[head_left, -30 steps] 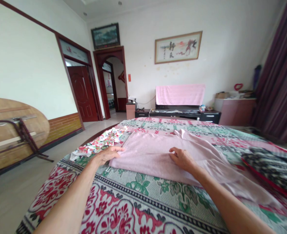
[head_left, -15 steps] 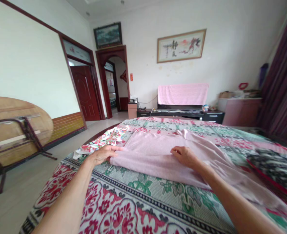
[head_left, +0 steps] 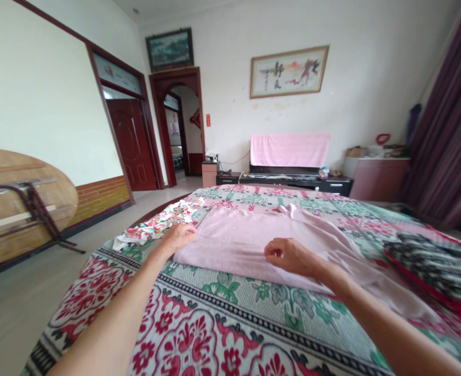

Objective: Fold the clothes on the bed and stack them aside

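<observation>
A pale pink knit top is spread on the bed, its near edge folded over and its loose, sleeve-like part trailing to the right. At its left edge is my left hand, fingers together and bent against the cloth in what looks like a pinch. My right hand hovers over or just touches the folded middle, its fingers curled and thumb near the index finger; no cloth shows in it. A crumpled white garment with colourful print lies just beyond my left hand.
A patterned red, green and white bedspread covers the bed. Folded black-and-white clothing with red edging lies at right. A folded round table leans at left. A television under a pink cloth stands on a black cabinet.
My right hand has come up from the folded edge and moved slightly left, its fingers curled. My left hand has shifted a little up along the left edge. The fold lies flatter.
</observation>
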Tool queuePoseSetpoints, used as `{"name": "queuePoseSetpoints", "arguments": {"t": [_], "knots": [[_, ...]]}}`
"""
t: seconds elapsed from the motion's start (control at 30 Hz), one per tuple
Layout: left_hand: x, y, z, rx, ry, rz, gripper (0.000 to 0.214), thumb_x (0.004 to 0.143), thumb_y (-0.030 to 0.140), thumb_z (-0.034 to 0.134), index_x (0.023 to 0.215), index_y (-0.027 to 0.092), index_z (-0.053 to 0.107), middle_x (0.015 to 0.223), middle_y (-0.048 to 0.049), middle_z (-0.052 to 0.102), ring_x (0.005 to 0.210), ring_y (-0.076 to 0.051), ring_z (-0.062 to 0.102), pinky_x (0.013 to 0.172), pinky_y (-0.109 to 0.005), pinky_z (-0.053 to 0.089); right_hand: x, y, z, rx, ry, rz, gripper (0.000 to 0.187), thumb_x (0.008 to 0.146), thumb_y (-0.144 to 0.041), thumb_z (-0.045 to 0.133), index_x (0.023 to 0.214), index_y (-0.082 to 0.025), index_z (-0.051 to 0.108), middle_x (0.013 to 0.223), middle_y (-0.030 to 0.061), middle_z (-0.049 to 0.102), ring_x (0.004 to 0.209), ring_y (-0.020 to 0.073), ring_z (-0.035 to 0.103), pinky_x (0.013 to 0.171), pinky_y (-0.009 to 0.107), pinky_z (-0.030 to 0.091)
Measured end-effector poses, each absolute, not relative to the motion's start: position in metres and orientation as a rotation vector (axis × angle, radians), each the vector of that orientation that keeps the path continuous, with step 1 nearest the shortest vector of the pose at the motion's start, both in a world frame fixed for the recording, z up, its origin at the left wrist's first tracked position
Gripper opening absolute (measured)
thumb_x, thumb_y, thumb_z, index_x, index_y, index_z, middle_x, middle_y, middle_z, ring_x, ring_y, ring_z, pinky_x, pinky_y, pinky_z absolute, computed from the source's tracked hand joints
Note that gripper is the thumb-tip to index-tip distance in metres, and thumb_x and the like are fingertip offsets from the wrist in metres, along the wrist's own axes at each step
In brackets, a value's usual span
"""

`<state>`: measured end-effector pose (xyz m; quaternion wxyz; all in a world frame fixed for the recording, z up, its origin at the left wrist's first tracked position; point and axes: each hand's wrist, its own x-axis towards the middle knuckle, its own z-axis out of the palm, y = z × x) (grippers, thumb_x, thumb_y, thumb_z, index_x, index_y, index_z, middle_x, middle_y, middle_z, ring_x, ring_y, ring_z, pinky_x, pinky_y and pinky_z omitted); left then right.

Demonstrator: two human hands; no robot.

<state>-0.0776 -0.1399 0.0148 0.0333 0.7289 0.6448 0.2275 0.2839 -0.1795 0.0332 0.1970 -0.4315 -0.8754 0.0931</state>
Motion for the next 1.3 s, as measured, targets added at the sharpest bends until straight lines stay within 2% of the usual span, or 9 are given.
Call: {"name": "queuePoseSetpoints", "arguments": {"t": [0.13,0.23,0.37,0.6,0.77,0.97,1.07,1.23,1.3], "knots": [[-0.062,-0.130,-0.002,2.540,1.769,0.791,0.033,0.079,0.022,0.045,0.099,0.019,0.071,0.113,-0.0055,0.068,0.106,-0.019,0.060,0.096,-0.028,0.042,0.291,-0.215,0.035,-1.162,-2.584,0.211,0.022,0.072,-0.023,0.059,0.091,-0.019,0.069,0.088,0.0055,0.068,0.084,0.0174,0.062,0.076,0.027,0.046],[-0.056,-0.127,-0.008,2.582,1.807,0.732,0.037,0.081,0.020,0.043,0.108,0.017,0.068,0.117,-0.0076,0.066,0.109,-0.020,0.059,0.099,-0.030,0.041,0.298,-0.225,0.026,-1.220,-2.629,0.068,0.022,0.075,-0.020,0.057,0.093,-0.018,0.068,0.092,0.0085,0.067,0.093,0.0211,0.061,0.082,0.031,0.044],[-0.052,-0.127,-0.011,2.578,1.928,0.605,0.038,0.083,0.022,0.044,0.114,0.017,0.065,0.110,-0.0094,0.068,0.103,-0.021,0.061,0.094,-0.031,0.044,0.298,-0.221,0.015,-1.284,-2.665,-0.031,0.020,0.082,-0.019,0.048,0.090,-0.018,0.066,0.089,0.0080,0.065,0.082,0.0178,0.060,0.073,0.029,0.043],[-0.045,-0.128,-0.006,2.535,2.155,0.528,0.032,0.085,0.023,0.039,0.080,0.019,0.070,0.087,-0.0074,0.068,0.088,-0.020,0.062,0.079,-0.027,0.044,0.302,-0.216,0.024,-1.302,-2.656,0.010,0.019,0.082,-0.018,0.048,0.082,-0.018,0.066,0.079,0.0039,0.067,0.072,0.0138,0.058,0.064,0.025,0.037],[-0.047,-0.128,-0.003,2.423,2.304,0.622,0.030,0.084,0.022,0.039,0.085,0.019,0.069,0.090,-0.0070,0.070,0.085,-0.019,0.064,0.075,-0.027,0.045,0.304,-0.222,0.032,-1.315,-2.632,0.126,0.019,0.079,-0.016,0.050,0.084,-0.019,0.069,0.079,0.0035,0.070,0.068,0.0122,0.059,0.063,0.024,0.039],[-0.042,-0.135,-0.005,2.609,2.115,0.624,0.035,0.079,0.024,0.047,0.106,0.017,0.067,0.108,-0.0094,0.068,0.103,-0.021,0.061,0.092,-0.027,0.043,0.336,-0.210,0.051,-1.376,-2.626,0.228,0.027,0.077,-0.013,0.049,0.090,-0.021,0.071,0.087,0.0030,0.072,0.076,0.0131,0.062,0.070,0.024,0.044],[-0.033,-0.138,0.001,2.615,2.083,0.700,0.034,0.081,0.024,0.044,0.103,0.019,0.069,0.105,-0.0082,0.068,0.097,-0.021,0.062,0.089,-0.027,0.045,0.378,-0.199,0.063,-1.632,-2.547,0.146,0.031,0.070,-0.006,0.050,0.088,-0.019,0.072,0.090,0.0058,0.072,0.081,0.0157,0.063,0.074,0.026,0.045],[-0.018,-0.141,-0.003,2.663,1.907,0.545,0.030,0.083,0.027,0.041,0.091,0.023,0.070,0.089,-0.0043,0.068,0.084,-0.019,0.063,0.077,-0.027,0.046,0.419,-0.197,0.053,-1.804,-2.614,0.227,0.047,0.058,-0.008,0.062,0.102,-0.023,0.069,0.101,0.0048,0.068,0.086,0.0187,0.061,0.075,0.028,0.048],[-0.016,-0.142,-0.010,2.710,1.867,0.475,0.030,0.083,0.027,0.040,0.088,0.024,0.069,0.087,-0.0038,0.067,0.084,-0.019,0.063,0.076,-0.027,0.045,0.417,-0.196,0.046,-1.793,-2.634,0.192,0.039,0.058,-0.008,0.060,0.094,-0.020,0.071,0.095,0.0046,0.068,0.082,0.0169,0.060,0.074,0.026,0.047]]}}
